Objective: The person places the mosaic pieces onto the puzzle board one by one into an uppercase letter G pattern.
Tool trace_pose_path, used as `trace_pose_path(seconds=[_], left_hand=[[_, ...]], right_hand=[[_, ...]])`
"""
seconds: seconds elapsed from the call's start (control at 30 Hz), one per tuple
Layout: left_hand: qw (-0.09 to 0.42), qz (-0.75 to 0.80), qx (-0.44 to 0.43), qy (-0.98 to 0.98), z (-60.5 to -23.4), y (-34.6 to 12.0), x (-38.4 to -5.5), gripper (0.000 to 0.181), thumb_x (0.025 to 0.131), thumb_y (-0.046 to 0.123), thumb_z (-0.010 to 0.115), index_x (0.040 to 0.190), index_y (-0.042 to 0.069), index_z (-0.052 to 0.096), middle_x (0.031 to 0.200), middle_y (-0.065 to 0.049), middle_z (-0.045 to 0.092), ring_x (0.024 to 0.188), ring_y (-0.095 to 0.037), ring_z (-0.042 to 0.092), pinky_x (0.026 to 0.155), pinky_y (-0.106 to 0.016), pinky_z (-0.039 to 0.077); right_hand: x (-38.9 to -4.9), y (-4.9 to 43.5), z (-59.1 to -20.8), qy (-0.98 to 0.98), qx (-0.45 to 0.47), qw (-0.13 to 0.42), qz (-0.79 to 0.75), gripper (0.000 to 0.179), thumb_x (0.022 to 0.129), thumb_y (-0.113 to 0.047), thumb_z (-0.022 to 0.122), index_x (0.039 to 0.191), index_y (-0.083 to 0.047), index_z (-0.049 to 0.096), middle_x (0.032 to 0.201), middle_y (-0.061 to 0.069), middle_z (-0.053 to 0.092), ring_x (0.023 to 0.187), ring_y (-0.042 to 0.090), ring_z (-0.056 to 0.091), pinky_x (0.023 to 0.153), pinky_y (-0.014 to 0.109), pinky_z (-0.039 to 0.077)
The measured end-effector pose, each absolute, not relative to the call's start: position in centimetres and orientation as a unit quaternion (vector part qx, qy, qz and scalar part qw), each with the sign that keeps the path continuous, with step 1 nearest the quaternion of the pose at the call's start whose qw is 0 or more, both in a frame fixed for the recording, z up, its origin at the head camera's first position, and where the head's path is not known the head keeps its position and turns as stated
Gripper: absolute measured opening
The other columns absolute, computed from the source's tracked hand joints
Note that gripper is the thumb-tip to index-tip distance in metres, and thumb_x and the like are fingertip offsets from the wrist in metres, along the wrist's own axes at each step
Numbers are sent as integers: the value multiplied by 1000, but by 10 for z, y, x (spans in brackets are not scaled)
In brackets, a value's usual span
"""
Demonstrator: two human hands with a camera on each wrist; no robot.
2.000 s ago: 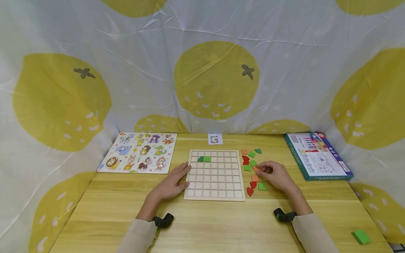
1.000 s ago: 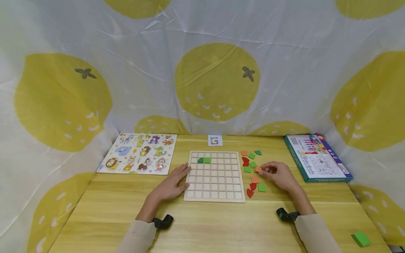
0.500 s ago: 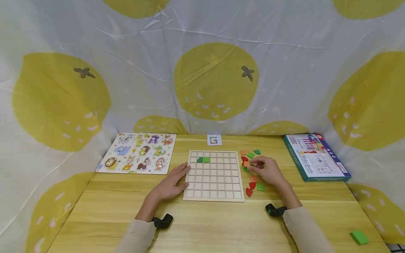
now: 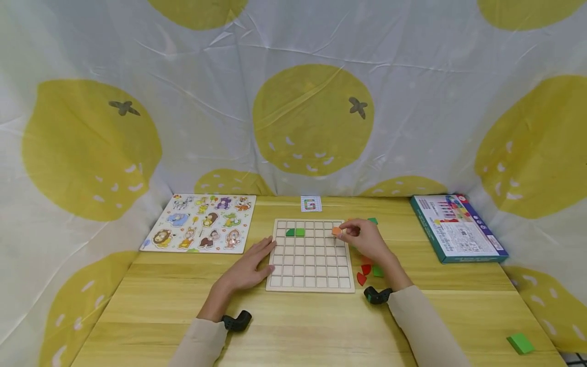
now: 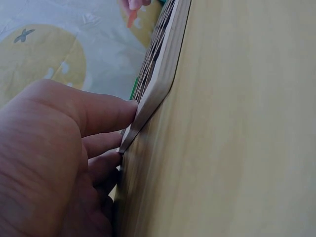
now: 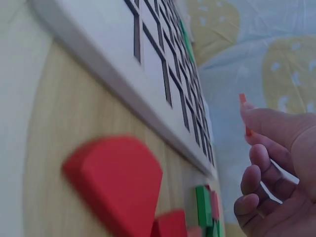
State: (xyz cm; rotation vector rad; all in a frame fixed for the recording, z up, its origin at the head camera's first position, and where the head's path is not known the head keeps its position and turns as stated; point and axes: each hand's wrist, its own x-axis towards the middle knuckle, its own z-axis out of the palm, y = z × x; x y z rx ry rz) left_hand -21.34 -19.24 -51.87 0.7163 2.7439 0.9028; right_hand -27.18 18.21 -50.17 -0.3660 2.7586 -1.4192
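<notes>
Orange tile [image 4: 336, 231]: held above the board's [image 4: 310, 259] far right corner, not seated.
Right hand [image 4: 366, 239]: pinching that tile, thumb and fingers.
Left hand [image 4: 247, 265]: straight-fingered against board's left edge, grasping nothing; decent brace.
Alignment: I'd check the card [image 4: 311, 204] near the surface's [image 4: 302, 326] far edge, square tile to grid.
Seating: lower flat, press lightly, release.

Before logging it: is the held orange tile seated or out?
Out: the right hand pinches the orange tile in the air, clear of the board.
</notes>
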Motion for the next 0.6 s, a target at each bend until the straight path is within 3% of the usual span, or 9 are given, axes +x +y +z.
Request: trace_pose_path(seconds=[0.6], left_hand=[[81, 301, 240, 919, -519, -193, -215, 68, 103, 32, 56, 163, 9, 32, 172, -12, 21, 159, -39, 18, 127, -58, 19]], right_hand=[[-293, 126, -509, 889, -116, 42, -442, 24, 92, -25, 79, 113, -14, 79, 91, 2, 67, 83, 17, 59, 70, 29, 50]])
